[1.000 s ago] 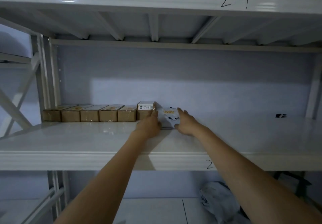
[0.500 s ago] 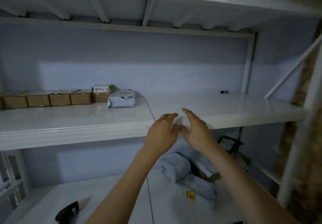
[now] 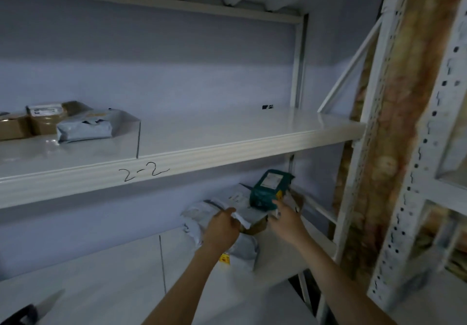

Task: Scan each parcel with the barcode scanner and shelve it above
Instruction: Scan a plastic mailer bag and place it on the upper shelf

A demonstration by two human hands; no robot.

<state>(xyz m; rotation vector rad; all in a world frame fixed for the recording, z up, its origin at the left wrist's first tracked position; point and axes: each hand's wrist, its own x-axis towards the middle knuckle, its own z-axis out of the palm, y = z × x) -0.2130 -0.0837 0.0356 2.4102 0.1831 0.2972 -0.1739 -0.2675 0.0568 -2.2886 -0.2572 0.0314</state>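
On the lower shelf [image 3: 278, 256] lies a pile of parcels. A flat grey mailer [image 3: 252, 213] rests on top of a brown box [image 3: 257, 226]. My left hand [image 3: 222, 227] grips the mailer's left edge and my right hand [image 3: 286, 221] pinches its right edge. Just behind my right fingers a teal parcel [image 3: 269, 192] with a white label leans on the pile. A bulkier grey bag [image 3: 243, 251] lies under my left wrist. The dark barcode scanner [image 3: 20, 312] sits at the bottom left, partly cut off. On the upper shelf [image 3: 202, 147] marked "2-2", a grey bag parcel [image 3: 84, 129] lies next to brown boxes [image 3: 44, 119].
White perforated rack posts [image 3: 374, 132] and a diagonal brace [image 3: 351, 64] stand on the right, with a mottled brown column [image 3: 404, 122] behind them. A small black item [image 3: 267, 107] lies at the back of the upper shelf.
Both hands left the grey bag on the upper shelf, dropped to the lower shelf and took hold of the flat grey mailer. My view swung right and down.
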